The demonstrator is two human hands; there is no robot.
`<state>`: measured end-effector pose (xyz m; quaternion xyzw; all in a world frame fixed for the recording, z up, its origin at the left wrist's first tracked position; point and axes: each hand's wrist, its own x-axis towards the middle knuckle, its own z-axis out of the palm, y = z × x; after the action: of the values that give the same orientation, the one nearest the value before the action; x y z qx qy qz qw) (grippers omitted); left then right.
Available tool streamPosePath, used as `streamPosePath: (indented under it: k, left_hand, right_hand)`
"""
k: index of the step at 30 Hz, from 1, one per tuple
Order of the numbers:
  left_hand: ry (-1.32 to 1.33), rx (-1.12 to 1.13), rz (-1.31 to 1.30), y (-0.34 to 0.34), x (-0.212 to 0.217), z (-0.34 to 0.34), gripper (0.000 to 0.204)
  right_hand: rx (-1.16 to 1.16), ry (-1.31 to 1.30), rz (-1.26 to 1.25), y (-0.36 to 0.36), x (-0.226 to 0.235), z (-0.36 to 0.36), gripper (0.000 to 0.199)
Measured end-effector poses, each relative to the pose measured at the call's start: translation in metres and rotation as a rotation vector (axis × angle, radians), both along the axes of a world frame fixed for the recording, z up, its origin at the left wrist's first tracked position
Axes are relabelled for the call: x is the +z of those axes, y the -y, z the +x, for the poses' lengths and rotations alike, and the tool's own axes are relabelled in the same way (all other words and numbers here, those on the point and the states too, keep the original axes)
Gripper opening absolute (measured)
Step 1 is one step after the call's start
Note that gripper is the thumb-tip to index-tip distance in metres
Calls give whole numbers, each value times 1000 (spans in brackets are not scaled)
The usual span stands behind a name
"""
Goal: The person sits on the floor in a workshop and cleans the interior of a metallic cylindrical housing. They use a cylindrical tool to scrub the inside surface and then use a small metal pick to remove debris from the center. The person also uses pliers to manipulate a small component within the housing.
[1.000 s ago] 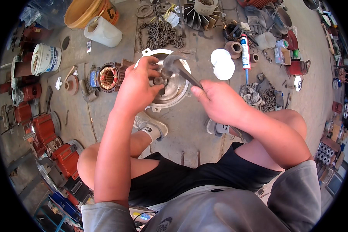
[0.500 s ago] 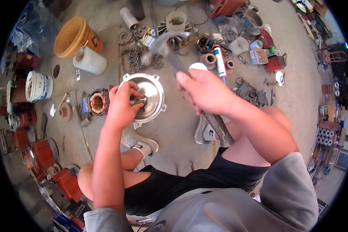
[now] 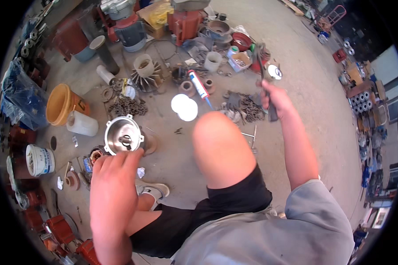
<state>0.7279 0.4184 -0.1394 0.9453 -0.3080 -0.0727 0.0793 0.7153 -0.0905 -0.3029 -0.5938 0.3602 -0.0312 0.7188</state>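
Observation:
My right hand (image 3: 274, 99) is closed around the dark handle of a claw hammer (image 3: 273, 114), held out to the right with its head end blurred. My left hand (image 3: 115, 187) shows its back, raised over my left leg near the knee. Its fingers bend down and their tips are hidden. Just beyond it sits a silvery round metal housing with lugs on its rim (image 3: 139, 138). A small metal shaft-like part (image 3: 125, 140) stands in the middle of the housing, with neither hand on it. A copper-wound motor stator (image 3: 96, 154) is partly hidden beside my left hand.
My right knee (image 3: 219, 132) rises in the middle. Beyond it lie white discs (image 3: 188, 109), a sealant tube (image 3: 198, 84) and chains (image 3: 252, 108). A T-shaped metal tool (image 3: 253, 139) lies right of the knee. Buckets, including an orange one (image 3: 59, 104), stand left; motors (image 3: 130, 33) stand far back.
My left hand has let go of the metal part and drawn back toward me. The hammer has swung right in my right hand. My right knee has come up and the view has shifted.

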Motion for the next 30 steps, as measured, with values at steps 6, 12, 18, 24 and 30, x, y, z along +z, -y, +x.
streamPosePath:
  k: [6,12,18,24,30]
  left_hand:
    - [551,-488,131,76,72,-112,22]
    - [648,-581,273,82,85,-144,28]
    - [507,-567,253,70,99,-172,31]
    - [104,-413,275,7,141,-173,35]
    - [-191,108,314,-125,97,-121,34]
  right_hand:
    - [-17,-601,-36,50,-237,-280,44]
    - [-213,-863,400,0,-314,-419,34]
    - [-145,-721,20,74,-295,-395,40]
    - [127,-914,-735,85,-240,-273,69]
    - [33,-175,-923,113,-134,-113,58]
